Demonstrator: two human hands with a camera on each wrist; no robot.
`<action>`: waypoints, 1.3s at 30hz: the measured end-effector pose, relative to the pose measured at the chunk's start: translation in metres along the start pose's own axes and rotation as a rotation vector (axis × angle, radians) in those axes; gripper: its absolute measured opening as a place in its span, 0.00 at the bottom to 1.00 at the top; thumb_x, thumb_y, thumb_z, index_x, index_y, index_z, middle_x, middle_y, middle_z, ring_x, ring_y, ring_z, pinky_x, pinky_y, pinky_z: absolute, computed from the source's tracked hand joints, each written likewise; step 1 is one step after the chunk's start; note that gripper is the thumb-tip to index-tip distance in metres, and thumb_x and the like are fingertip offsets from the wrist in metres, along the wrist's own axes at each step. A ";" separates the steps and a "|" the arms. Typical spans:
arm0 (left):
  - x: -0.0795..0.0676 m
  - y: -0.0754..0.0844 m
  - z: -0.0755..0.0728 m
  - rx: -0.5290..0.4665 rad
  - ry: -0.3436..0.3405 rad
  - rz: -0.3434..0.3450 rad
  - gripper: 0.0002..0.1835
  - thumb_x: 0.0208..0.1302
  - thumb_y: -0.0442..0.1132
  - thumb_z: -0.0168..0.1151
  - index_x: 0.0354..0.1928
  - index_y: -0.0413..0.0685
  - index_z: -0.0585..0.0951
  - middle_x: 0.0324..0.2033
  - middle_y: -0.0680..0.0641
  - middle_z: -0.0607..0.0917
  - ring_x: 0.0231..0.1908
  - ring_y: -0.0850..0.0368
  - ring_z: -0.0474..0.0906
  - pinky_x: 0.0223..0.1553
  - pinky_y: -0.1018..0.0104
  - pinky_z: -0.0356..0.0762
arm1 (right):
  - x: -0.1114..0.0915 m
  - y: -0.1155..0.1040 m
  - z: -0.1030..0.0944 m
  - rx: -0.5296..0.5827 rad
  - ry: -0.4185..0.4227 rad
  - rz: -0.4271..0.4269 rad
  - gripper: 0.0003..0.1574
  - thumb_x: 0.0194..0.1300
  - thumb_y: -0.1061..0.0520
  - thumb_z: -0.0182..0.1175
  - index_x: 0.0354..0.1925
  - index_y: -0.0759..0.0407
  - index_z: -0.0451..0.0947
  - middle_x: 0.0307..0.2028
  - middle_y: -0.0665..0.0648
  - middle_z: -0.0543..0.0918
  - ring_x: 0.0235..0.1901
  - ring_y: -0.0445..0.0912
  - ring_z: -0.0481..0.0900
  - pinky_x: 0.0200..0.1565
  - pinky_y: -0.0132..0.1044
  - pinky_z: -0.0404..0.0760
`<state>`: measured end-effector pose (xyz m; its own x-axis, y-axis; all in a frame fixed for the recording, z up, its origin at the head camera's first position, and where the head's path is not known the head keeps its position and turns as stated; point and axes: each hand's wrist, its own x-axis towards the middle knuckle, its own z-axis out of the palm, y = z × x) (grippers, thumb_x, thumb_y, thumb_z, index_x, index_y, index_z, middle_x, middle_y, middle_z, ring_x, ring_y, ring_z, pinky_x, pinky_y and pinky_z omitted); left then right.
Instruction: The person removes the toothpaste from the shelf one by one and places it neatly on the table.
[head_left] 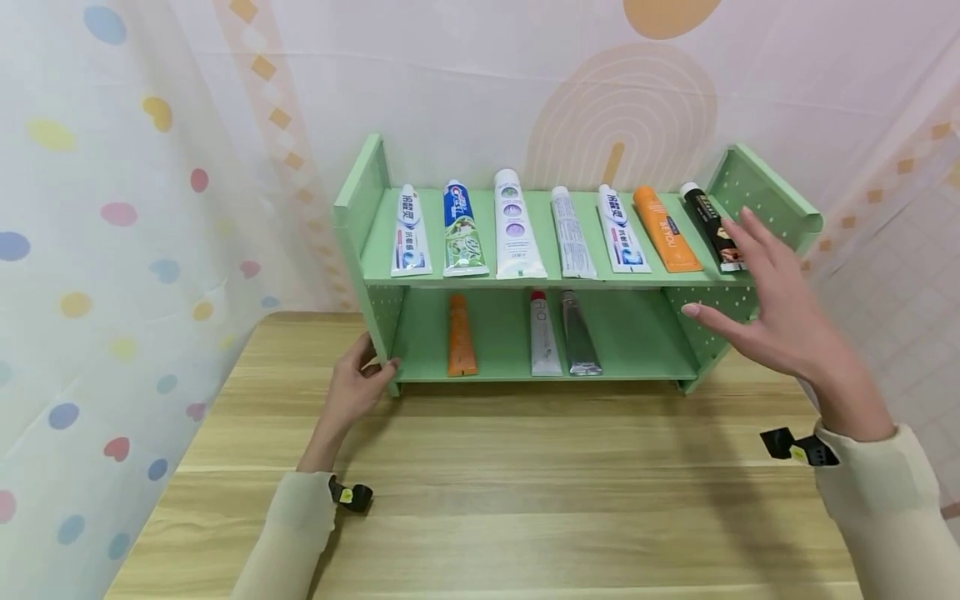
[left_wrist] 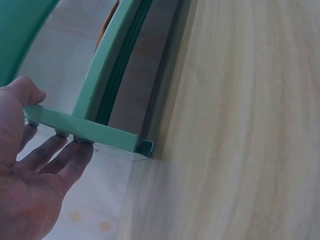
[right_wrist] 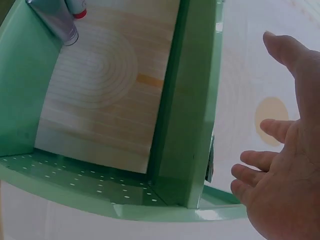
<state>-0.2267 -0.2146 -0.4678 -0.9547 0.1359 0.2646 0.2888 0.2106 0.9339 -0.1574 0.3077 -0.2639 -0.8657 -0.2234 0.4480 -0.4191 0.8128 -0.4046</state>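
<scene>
A green two-tier shelf rack [head_left: 637,342] stands on the wooden table. My left hand [head_left: 352,385] grips its left side panel near the bottom, thumb inside and fingers behind the outer face, as the left wrist view shows. With fingers spread, my right hand [head_left: 795,321] hovers in front of the rack's right end, holding nothing. Nearest to it is a black toothpaste tube [head_left: 712,225] on the upper tier. Beside that lie an orange tube [head_left: 667,232], a white-and-blue tube [head_left: 624,232] and several more in a row, including a blue-and-green one [head_left: 462,232].
The lower tier holds an orange tube [head_left: 461,337], a grey tube with a red cap [head_left: 543,337] and a dark silver tube [head_left: 580,337]. A patterned curtain [head_left: 465,75] hangs behind the rack. Wooden tabletop [head_left: 540,483] extends in front of it.
</scene>
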 end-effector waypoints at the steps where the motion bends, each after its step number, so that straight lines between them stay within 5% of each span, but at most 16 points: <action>1: 0.000 0.000 0.000 0.000 0.001 0.000 0.35 0.71 0.29 0.59 0.78 0.43 0.61 0.70 0.30 0.71 0.65 0.31 0.73 0.49 0.82 0.84 | 0.003 0.000 0.000 -0.013 -0.010 -0.002 0.66 0.58 0.48 0.74 0.83 0.47 0.46 0.84 0.56 0.41 0.81 0.64 0.41 0.74 0.78 0.47; 14: -0.001 -0.001 -0.001 0.014 0.001 0.002 0.36 0.71 0.30 0.59 0.79 0.46 0.61 0.70 0.30 0.70 0.66 0.32 0.72 0.51 0.83 0.82 | 0.039 0.008 -0.007 -0.184 -0.201 0.051 0.78 0.55 0.39 0.76 0.83 0.54 0.35 0.83 0.63 0.32 0.82 0.64 0.31 0.80 0.69 0.36; 22: -0.001 -0.003 -0.001 0.020 0.014 0.017 0.36 0.70 0.29 0.60 0.78 0.45 0.62 0.70 0.32 0.71 0.68 0.33 0.71 0.54 0.84 0.80 | 0.060 0.010 -0.003 -0.268 -0.343 0.116 0.84 0.54 0.36 0.76 0.82 0.60 0.27 0.81 0.66 0.25 0.81 0.64 0.24 0.77 0.74 0.46; 27: -0.001 -0.002 0.000 0.018 0.011 0.011 0.36 0.70 0.29 0.60 0.78 0.45 0.62 0.70 0.31 0.70 0.69 0.32 0.70 0.54 0.85 0.79 | 0.067 0.013 0.000 -0.277 -0.400 0.151 0.88 0.52 0.35 0.77 0.81 0.64 0.24 0.81 0.67 0.24 0.80 0.64 0.23 0.79 0.71 0.43; 39: -0.001 -0.003 0.000 0.018 0.014 0.015 0.36 0.70 0.28 0.60 0.78 0.46 0.63 0.70 0.31 0.71 0.68 0.32 0.71 0.55 0.82 0.80 | 0.068 0.018 0.003 -0.276 -0.410 0.142 0.82 0.55 0.39 0.76 0.80 0.71 0.30 0.82 0.68 0.29 0.81 0.67 0.33 0.77 0.72 0.50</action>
<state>-0.2263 -0.2155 -0.4708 -0.9512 0.1260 0.2817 0.3040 0.2258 0.9255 -0.2241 0.3054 -0.2427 -0.9681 -0.2487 0.0317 -0.2501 0.9497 -0.1884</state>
